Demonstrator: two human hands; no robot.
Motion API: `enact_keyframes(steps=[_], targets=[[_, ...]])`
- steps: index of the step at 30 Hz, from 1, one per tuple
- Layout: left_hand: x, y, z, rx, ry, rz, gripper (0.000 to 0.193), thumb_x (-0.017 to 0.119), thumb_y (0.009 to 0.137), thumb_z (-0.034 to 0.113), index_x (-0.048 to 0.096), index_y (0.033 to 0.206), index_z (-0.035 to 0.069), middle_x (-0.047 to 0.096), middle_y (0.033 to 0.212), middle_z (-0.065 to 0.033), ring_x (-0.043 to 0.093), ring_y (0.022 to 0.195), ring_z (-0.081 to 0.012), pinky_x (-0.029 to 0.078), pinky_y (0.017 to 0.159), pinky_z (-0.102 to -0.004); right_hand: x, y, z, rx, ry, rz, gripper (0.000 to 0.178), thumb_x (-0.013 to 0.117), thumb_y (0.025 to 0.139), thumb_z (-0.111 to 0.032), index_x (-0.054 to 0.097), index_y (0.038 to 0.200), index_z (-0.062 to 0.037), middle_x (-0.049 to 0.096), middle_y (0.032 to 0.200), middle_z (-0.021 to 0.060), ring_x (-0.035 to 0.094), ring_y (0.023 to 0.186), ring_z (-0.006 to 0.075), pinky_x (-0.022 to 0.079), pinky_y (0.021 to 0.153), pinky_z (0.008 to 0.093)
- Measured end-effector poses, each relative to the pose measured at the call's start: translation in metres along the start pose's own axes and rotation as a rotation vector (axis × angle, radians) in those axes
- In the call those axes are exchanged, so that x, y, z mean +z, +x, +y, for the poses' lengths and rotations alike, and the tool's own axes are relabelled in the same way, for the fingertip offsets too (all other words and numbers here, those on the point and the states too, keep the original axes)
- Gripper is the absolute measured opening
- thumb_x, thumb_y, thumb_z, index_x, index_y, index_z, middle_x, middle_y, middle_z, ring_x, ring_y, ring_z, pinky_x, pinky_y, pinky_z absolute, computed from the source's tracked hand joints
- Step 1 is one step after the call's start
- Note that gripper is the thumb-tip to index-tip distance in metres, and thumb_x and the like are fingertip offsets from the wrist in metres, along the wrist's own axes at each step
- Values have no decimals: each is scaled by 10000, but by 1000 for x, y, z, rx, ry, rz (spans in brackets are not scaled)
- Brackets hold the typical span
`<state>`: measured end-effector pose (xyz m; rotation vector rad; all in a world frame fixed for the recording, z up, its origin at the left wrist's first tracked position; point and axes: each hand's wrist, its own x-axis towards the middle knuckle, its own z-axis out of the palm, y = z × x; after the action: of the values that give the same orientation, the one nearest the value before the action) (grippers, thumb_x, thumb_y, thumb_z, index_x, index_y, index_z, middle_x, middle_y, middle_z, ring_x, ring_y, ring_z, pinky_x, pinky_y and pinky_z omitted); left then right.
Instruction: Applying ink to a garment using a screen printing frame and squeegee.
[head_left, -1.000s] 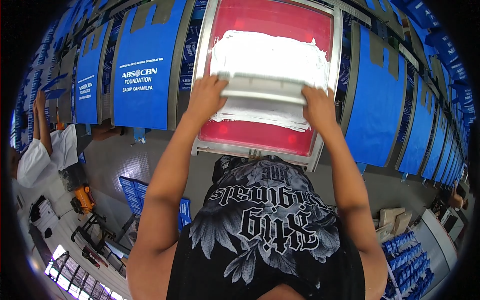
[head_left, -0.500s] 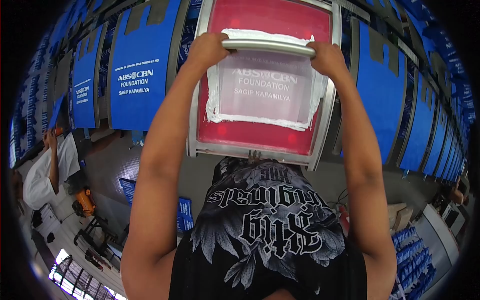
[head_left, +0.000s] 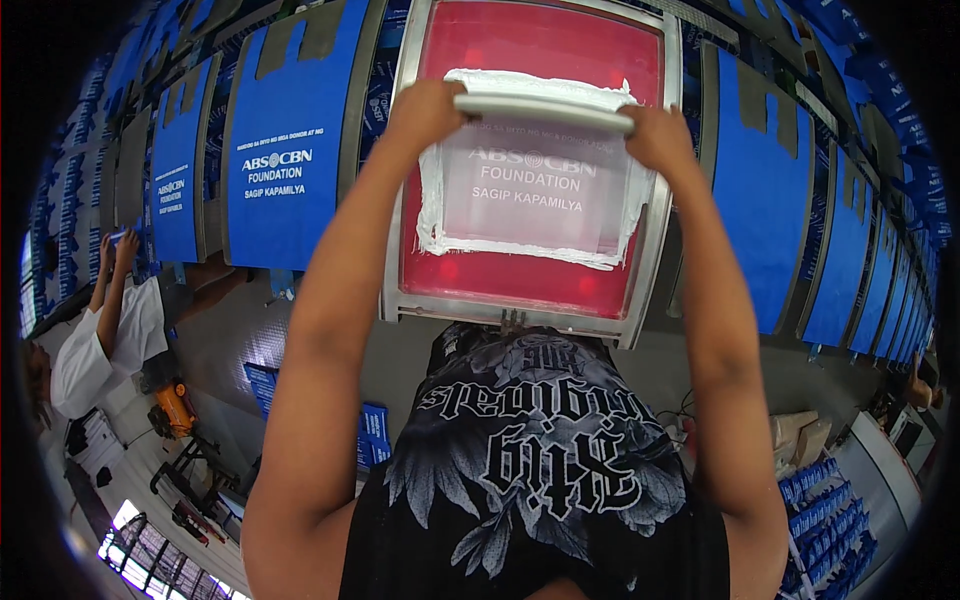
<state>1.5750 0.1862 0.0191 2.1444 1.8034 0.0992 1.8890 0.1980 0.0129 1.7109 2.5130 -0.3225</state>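
Observation:
A screen-printing frame [head_left: 648, 250] with metal sides and red mesh [head_left: 520, 288] lies in front of me. White ink [head_left: 515, 252] rings the pale printing area, and white lettering shows through it. Across the far part of this area lies a squeegee [head_left: 545, 111] with a long pale bar. My left hand [head_left: 428, 118] is closed round its left end. At the other end, my right hand [head_left: 657, 138] grips it with bent fingers. The squeegee's blade is hidden under the bar.
Blue bag panels lie on boards to the left [head_left: 285, 170] and right [head_left: 755, 200] of the frame. A person in a white shirt [head_left: 115, 335] stands at far left, arms raised to a small blue thing. Blue items hang on a rack [head_left: 825, 525] at lower right.
The squeegee and both my hands have come slightly nearer to me over the mesh. At left, the other person's arms have moved, and both now show. My view has shifted a little.

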Motion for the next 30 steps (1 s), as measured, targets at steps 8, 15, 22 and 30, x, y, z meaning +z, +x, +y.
enact_keyframes(steps=[8, 15, 22, 30], targets=[[41, -178, 12, 8, -111, -88, 378, 730, 602, 36, 683, 968, 118, 641, 943, -132, 595, 905, -322, 478, 816, -416, 13, -180, -74, 79, 197, -190, 385, 573, 633, -3, 653, 987, -131, 660, 899, 104, 589, 959, 270, 230, 1061, 554], [9, -15, 2, -23, -1, 26, 364, 737, 660, 304, 687, 976, 131, 673, 829, -139, 649, 798, -306, 514, 728, -408, 6, -20, -10, 31, -52, -17, 400, 562, 689, -96, 650, 1074, -161, 682, 885, 106, 652, 871, 253, 374, 937, 478], [18, -140, 7, -27, -82, -125, 367, 721, 632, 64, 687, 993, 117, 653, 891, -145, 596, 875, -332, 478, 769, -418, -7, -132, -56, 27, 58, -153, 432, 626, 587, -17, 666, 1005, -117, 672, 881, 136, 624, 885, 282, 258, 1056, 517], [38, -72, -6, 70, -97, 37, 297, 747, 619, 197, 699, 902, 122, 659, 775, -142, 628, 779, -309, 487, 746, -413, 22, -81, -30, 55, 21, -17, 364, 588, 674, -59, 663, 1012, -172, 676, 839, 95, 636, 837, 271, 286, 1029, 529]])
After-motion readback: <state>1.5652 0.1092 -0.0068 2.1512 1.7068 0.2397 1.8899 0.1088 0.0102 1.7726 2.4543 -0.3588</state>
